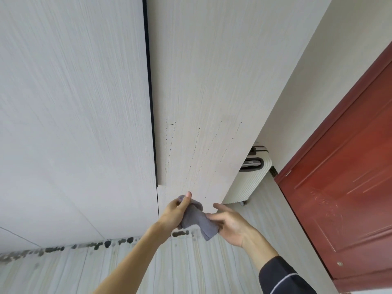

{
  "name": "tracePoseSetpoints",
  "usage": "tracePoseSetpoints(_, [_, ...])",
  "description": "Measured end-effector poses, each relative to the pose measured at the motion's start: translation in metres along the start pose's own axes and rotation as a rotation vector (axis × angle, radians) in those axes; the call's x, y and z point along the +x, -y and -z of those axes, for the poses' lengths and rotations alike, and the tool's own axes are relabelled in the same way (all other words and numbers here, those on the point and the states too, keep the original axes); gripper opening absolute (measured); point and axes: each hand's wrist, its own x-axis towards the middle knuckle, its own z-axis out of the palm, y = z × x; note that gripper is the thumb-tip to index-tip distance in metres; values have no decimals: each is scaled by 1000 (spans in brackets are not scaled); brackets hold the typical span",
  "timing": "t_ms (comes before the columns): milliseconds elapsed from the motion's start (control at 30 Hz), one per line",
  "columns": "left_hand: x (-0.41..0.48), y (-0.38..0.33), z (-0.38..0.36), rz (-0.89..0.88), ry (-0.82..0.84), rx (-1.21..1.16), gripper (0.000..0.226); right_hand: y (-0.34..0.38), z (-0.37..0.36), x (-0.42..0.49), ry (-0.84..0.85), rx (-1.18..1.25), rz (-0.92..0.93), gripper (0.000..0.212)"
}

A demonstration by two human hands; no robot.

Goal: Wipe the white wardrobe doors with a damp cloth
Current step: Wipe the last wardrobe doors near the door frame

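Cloth (194, 217), grey and bunched, runs from upper left to lower right just before the foot of the right wardrobe door (201, 92). The left hand (175, 212) grips its upper end with curled fingers and raised thumb, while the right hand (230, 223) loosely pinches the lower end, index finger lifted clear. The left hand looks nearer the panel, so I judge it best placed to press the cloth up to the dark drip streaks (170, 145) straight above; a ribbed suitcase (252, 179) and a red door (339, 166) stand beyond.

White grained wardrobe doors (74, 102) span 9 to 1 o'clock, the right one drip-streaked. Crumpled grey cloth (194, 219) at 6 o'clock.
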Motion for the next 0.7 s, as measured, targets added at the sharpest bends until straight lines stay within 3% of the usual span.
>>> tracePoseSetpoints(133, [0,12,12,109,-130,-12,69,-9,-9,-2,-117,-102,120,60])
tracePoseSetpoints(200, [0,15,18,104,-85,-4,76,-10,-11,-3,-139,-169,229,53])
tracePoseSetpoints(300, [-4,11,22,81,35,74,56,-6,-13,-8,-114,-284,362,52])
tracePoseSetpoints(367, [-3,10,24,79,25,123,52,-4,-15,-11,-76,-360,418,53])
tracePoseSetpoints(500, [-5,2,22,104,32,-151,64,-1,-21,-15,-50,-410,478,52])
tracePoseSetpoints(567, [-6,-4,21,106,51,-244,66,3,-21,-13,-79,-237,418,47])
tracePoseSetpoints(633, [-7,-7,19,71,60,-241,64,6,-18,-6,-88,51,233,38])
tracePoseSetpoints(700, [-9,-11,18,14,23,-215,63,4,-16,-1,-131,152,40,36])
